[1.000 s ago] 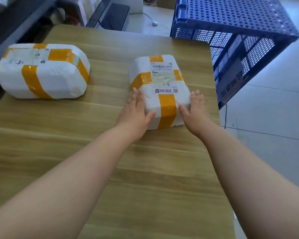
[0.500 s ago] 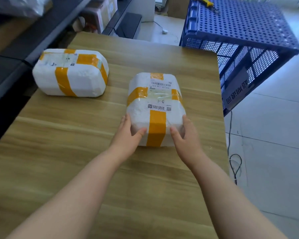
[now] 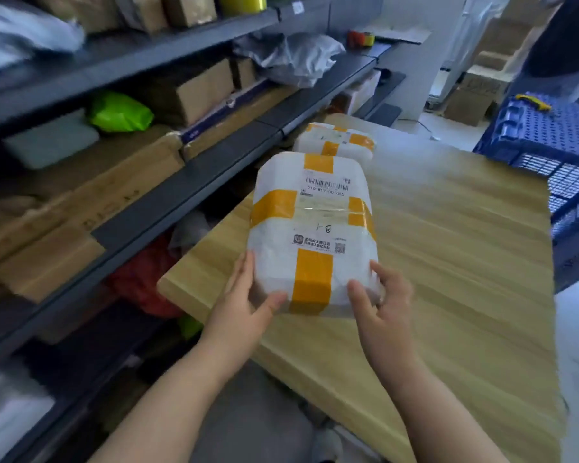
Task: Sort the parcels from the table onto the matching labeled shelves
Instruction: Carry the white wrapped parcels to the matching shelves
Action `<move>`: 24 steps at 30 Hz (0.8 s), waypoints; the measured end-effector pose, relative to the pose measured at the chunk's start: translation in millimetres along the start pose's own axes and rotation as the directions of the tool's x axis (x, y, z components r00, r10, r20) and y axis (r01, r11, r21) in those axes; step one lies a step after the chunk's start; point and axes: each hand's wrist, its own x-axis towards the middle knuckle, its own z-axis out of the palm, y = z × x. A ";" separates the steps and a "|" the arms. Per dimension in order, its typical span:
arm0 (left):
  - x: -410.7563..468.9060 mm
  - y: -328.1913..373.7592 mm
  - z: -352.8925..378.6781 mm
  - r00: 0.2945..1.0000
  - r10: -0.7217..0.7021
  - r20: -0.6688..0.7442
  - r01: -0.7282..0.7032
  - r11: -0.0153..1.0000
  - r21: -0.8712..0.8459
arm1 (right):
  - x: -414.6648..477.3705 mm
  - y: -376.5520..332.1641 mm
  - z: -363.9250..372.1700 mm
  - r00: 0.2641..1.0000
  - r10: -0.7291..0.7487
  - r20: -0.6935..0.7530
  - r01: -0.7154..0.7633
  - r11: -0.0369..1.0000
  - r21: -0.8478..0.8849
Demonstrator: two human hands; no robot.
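Left hand [image 3: 244, 305] grips near-left corner of white plastic-wrapped parcel with orange tape bands [image 3: 311, 235], thumb on top. Right hand [image 3: 381, 302] grips near-right corner, fingers curled. Parcel held between both hands, over left edge of light wooden table [image 3: 448, 262]. Beyond: second white orange-taped parcel [image 3: 338, 142] on table. Dark grey metal shelves [image 3: 188, 185] at left.

To your right you have a blue perforated plastic crate [image 3: 572, 128] with a yellow-handled tool [image 3: 532, 101] lying on top. Farther back, brown cardboard boxes [image 3: 475, 93] are stacked on the floor.
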 end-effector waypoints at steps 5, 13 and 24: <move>-135.3 -52.6 -118.3 0.965 -0.047 -0.259 0.057 0.998 0.032 | -121.8 -70.3 80.7 0.973 -0.158 0.167 0.147 0.986 0.075; -334.9 -133.6 -221.6 0.745 -0.249 -0.618 0.243 0.965 -0.096 | -291.2 -142.7 175.2 0.790 -0.340 0.510 0.253 0.939 0.234; -506.4 -192.4 -258.8 0.232 -0.486 -0.842 0.391 0.840 -0.377 | -449.8 -198.2 273.5 0.270 -0.510 0.817 0.345 0.843 0.412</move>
